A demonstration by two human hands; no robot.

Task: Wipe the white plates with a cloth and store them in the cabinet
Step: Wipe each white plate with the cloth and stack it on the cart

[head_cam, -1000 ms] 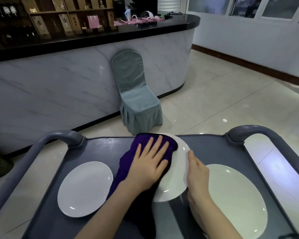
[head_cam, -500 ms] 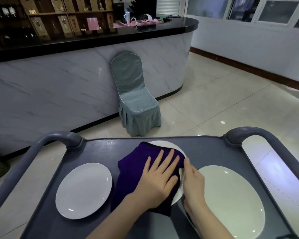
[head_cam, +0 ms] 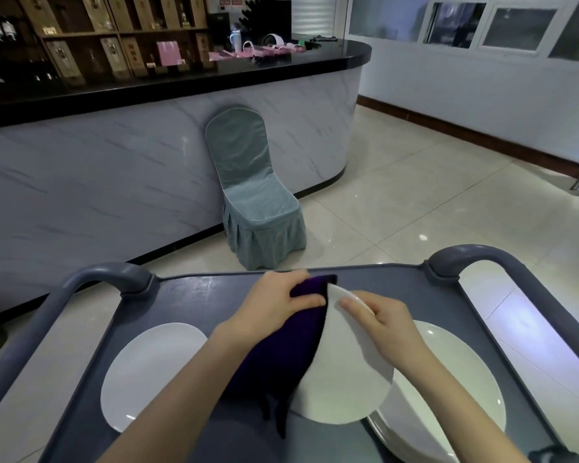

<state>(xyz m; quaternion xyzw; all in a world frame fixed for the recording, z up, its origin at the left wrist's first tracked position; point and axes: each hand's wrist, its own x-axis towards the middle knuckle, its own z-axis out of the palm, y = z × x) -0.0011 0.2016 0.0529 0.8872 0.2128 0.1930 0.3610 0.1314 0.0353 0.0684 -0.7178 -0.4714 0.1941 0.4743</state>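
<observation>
middle plate (head_cam: 343, 372) tilted up on edge between my hands, above the cart surface (head_cam: 194, 302) — right hand (head_cam: 383, 324) pinches its far rim, left hand (head_cam: 276, 304) grips the purple cloth (head_cam: 281, 355) against its left face — left's nearer for the wipe.

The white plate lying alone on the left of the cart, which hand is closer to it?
Left. The left hand grips the purple cloth just right of that plate; the right hand holds the tilted plate farther right.
</observation>
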